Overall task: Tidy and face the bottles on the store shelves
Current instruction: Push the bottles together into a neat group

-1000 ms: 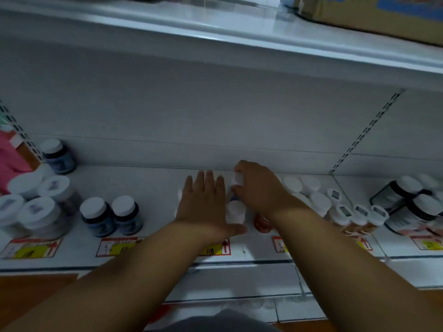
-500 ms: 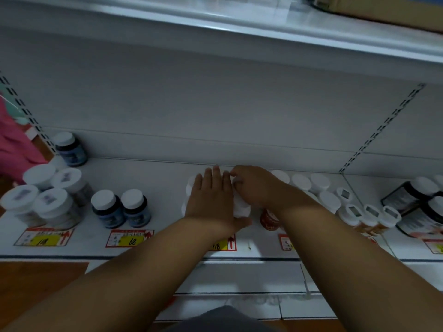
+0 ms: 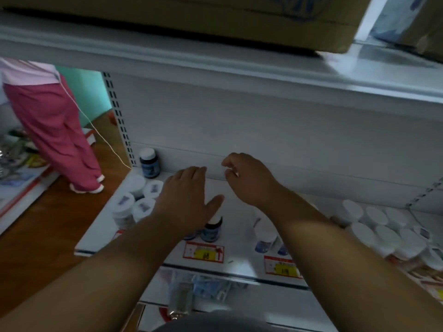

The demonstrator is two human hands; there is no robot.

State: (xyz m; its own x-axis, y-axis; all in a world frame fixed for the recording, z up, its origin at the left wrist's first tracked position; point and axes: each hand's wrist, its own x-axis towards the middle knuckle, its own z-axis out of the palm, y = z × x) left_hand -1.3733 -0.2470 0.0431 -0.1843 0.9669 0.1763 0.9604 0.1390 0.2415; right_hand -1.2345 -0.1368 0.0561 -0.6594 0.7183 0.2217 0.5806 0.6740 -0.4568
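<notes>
My left hand (image 3: 185,200) hovers flat, fingers straight, above two dark blue bottles (image 3: 212,230) near the front of the white shelf (image 3: 239,262); it hides most of them. My right hand (image 3: 249,179) is raised over the shelf's middle with fingers loosely curled and nothing in it. White-capped bottles (image 3: 265,237) stand below my right forearm. A cluster of clear white-lidded jars (image 3: 134,202) sits at the left end, with a single dark blue bottle (image 3: 149,163) behind them at the back wall.
Rows of white-capped bottles (image 3: 383,226) fill the right of the shelf. Price tags (image 3: 203,252) line the front edge. The upper shelf (image 3: 215,61) carries cardboard boxes (image 3: 191,17). A person in pink trousers (image 3: 52,130) stands in the aisle at the left.
Both hands have lifted off the white-capped bottles and shifted left. The view swung left and up, so the blue bottles now lie under my left hand.
</notes>
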